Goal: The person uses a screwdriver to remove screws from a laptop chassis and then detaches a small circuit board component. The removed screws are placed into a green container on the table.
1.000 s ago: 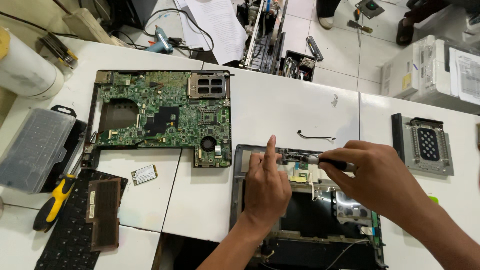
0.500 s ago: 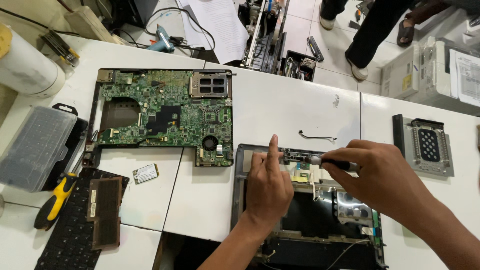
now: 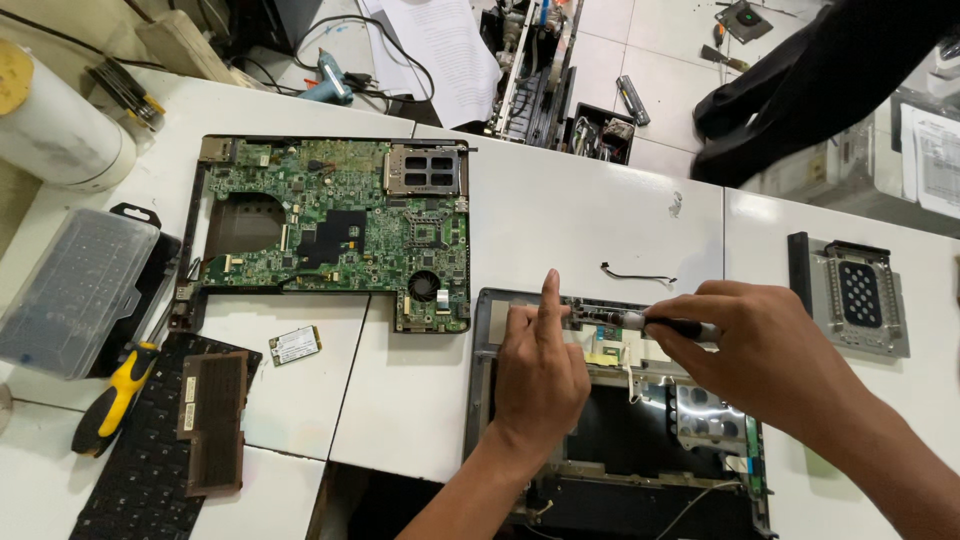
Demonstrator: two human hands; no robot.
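Left hand (image 3: 540, 375) rests flat on the dark grey plastic laptop base shell (image 3: 480, 370), forefinger stretched toward the shell's far edge; grip apart, holding nothing. Right hand (image 3: 775, 355) has its grip clamped on a slim black-handled screwdriver (image 3: 660, 323), tip lying along the narrow circuit strip (image 3: 590, 312) at that far edge. Shell sits on the white bench (image 3: 570, 220), near edge. Left of it: green laptop motherboard (image 3: 340, 235), yellow-handled screwdriver (image 3: 112, 400), black keyboard (image 3: 140, 470). Silver drive caddy (image 3: 860, 295) lies right.
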